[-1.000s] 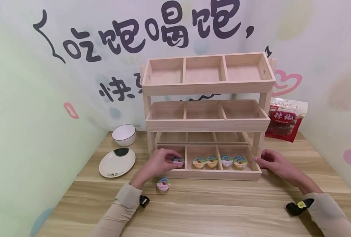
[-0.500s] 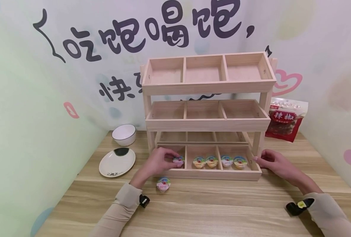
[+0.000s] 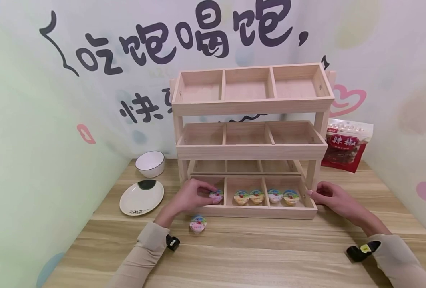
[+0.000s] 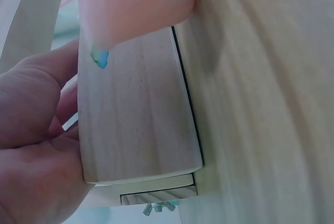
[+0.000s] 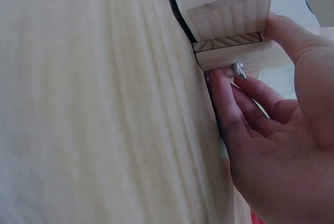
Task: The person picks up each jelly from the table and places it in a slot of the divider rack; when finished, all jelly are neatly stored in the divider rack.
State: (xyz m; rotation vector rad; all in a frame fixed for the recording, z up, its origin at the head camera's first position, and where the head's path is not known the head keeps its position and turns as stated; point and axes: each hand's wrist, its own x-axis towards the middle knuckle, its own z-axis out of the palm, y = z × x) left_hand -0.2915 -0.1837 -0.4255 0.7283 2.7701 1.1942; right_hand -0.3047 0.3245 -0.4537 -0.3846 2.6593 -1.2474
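Observation:
In the head view my left hand [image 3: 193, 196] reaches into the left compartment of the bottom tray [image 3: 252, 213], its thumb and fingers pinching a pink jelly cup [image 3: 217, 196]. Two orange jelly cups [image 3: 249, 197] sit side by side in the middle compartment. Two more cups [image 3: 283, 197] are in the right one. Another pink jelly cup [image 3: 197, 224] lies on the table before the tray. My right hand [image 3: 337, 198] grips the right end of the wooden rack [image 5: 224, 18], thumb at the tray's end and fingers curled by the metal wing nut [image 5: 238, 70].
The rack's middle tray [image 3: 250, 152] and top tray [image 3: 252, 108] overhang the bottom one. At the left stand a white bowl [image 3: 150, 164] and a plate [image 3: 141, 200]. A red bag of dried chillies [image 3: 346, 146] leans against the wall at the right.
My left hand and forearm have shifted slightly left, and more of the pink jelly cup shows at the fingertips. The right hand keeps its place at the rack's end.

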